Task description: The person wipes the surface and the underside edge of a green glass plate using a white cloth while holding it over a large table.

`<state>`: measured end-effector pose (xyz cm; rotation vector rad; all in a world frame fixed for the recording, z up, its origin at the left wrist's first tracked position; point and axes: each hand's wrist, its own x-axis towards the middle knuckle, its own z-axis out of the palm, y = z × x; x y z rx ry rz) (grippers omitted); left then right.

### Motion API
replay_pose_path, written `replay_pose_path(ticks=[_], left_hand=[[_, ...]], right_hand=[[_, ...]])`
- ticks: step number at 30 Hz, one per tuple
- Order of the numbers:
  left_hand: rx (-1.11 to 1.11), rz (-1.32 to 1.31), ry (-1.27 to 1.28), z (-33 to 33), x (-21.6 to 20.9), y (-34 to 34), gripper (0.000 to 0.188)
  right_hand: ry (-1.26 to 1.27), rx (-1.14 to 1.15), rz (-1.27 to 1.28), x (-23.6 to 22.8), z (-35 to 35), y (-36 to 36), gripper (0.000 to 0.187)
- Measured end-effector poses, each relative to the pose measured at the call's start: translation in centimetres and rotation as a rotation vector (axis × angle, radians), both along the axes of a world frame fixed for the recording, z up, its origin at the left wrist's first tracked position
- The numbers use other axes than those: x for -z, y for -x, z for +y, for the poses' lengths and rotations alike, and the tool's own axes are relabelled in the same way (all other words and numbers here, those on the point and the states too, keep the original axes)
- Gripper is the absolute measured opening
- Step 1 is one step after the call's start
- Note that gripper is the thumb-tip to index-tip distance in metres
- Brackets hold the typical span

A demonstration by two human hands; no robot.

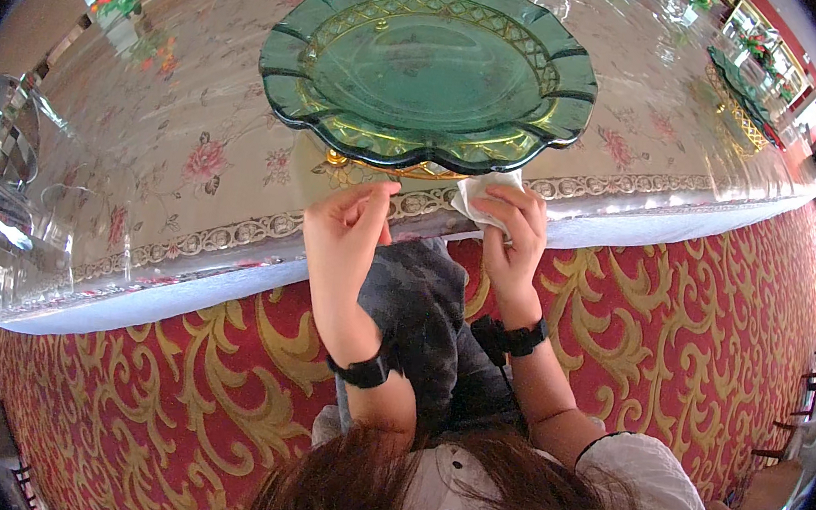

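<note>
On the near middle of the flower-patterned desk [213, 112], a broad green glass dish [419, 70] with scalloped rim, above a gold stand [337, 157]. By the dish's near rim, left grip [352, 213] curled narrow, cannot tell whether around anything; farther right, right grip [519, 229] clasped round a crumpled white wipe [470, 199].
</note>
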<state>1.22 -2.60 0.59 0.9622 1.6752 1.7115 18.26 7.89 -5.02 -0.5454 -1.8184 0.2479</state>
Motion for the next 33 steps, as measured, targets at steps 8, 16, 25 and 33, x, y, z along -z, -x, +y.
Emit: replay_pose_path(ticks=[8,16,25,33], left_hand=[[0.284,-0.61,-0.385,0.8,2.0,-2.6,0.055],[0.483,-0.847,-0.661,3.1,3.1,-2.9,0.056],[0.327,-0.676,-0.547,3.3,2.2,-4.2,0.055],[0.268,-0.708,-0.675,5.0,3.3,-4.7,0.039]], right_hand=[[0.001,0.02,-0.004,-0.1,-0.1,0.1,0.032],[0.009,0.014,0.007,0.1,-0.2,0.1,0.031],[0.042,-0.018,0.039,-0.9,-0.6,0.0,0.031],[0.04,0.023,0.187,-2.4,-1.2,2.9,0.03]])
